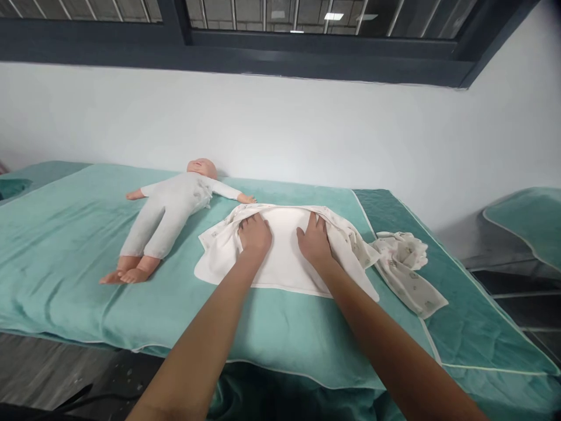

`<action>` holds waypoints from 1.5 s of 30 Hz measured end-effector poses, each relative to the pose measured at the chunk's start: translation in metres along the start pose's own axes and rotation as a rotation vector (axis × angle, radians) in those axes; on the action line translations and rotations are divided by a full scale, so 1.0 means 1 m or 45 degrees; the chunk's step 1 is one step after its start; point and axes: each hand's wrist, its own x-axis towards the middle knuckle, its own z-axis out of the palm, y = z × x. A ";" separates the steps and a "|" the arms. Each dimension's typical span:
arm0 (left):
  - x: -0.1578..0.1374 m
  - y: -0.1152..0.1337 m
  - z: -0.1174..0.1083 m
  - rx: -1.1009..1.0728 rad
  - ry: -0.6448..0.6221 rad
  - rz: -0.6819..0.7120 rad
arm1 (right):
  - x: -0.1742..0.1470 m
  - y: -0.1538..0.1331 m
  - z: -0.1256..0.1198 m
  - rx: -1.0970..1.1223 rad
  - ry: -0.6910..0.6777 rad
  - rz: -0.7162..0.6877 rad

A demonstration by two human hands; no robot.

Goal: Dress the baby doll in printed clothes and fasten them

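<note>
I see a white wall (pixel 307 128) filling the background under a dark window frame (pixel 245 55). Below it a long bed covered in a teal blanket (pixel 65 245) runs across the view, with a second, darker teal cover (pixel 473 316) overlapping at its right end. No brand, label or readable writing shows anywhere; the only marks are small faint prints on the fabrics.

On the left part of the bed lies a baby doll (pixel 169 213) on its back, dressed in a pale grey one-piece, arms out to the sides, bare feet toward me, head near the wall.

Just right of the doll, in the middle of the bed, lies the white cloth (pixel 284 263). It is spread mostly flat, plain white in the centre, with a faintly printed layer folded in along its far and right edges. Both hands press on it side by side: my left hand (pixel 255 234) and my right hand (pixel 314 240) rest palm down, fingers pressed close together and pointing toward the far fold.

A smaller crumpled printed cloth (pixel 407 266) lies just right of it, touching its edge.
</note>
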 end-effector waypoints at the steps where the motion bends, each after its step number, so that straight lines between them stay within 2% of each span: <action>1: 0.005 0.000 0.002 0.004 0.003 -0.010 | 0.006 0.000 0.002 0.000 0.000 -0.023; 4: 0.019 -0.004 0.007 0.030 -0.041 -0.046 | 0.025 0.005 0.009 -0.014 -0.032 -0.071; 9: 0.034 -0.010 0.015 0.074 -0.160 -0.033 | 0.044 0.020 0.027 -0.018 -0.105 -0.026; 13: 0.036 -0.011 0.017 0.089 -0.202 -0.021 | 0.047 0.026 0.036 -0.019 -0.168 0.005; 19: 0.031 -0.009 0.016 0.108 -0.190 0.004 | 0.042 0.021 0.037 -0.072 -0.192 0.007; 26: 0.005 -0.011 0.011 0.104 -0.164 0.032 | 0.007 0.008 0.026 -0.144 -0.249 -0.070; 32: -0.027 -0.016 0.003 0.118 -0.096 0.123 | -0.028 0.006 0.012 -0.351 -0.299 -0.155; 39: -0.062 -0.028 -0.002 0.134 -0.063 0.229 | -0.072 0.006 -0.002 -0.437 -0.281 -0.209; 45: -0.073 -0.037 -0.007 0.125 -0.075 0.202 | -0.111 0.008 -0.013 -0.429 -0.209 -0.269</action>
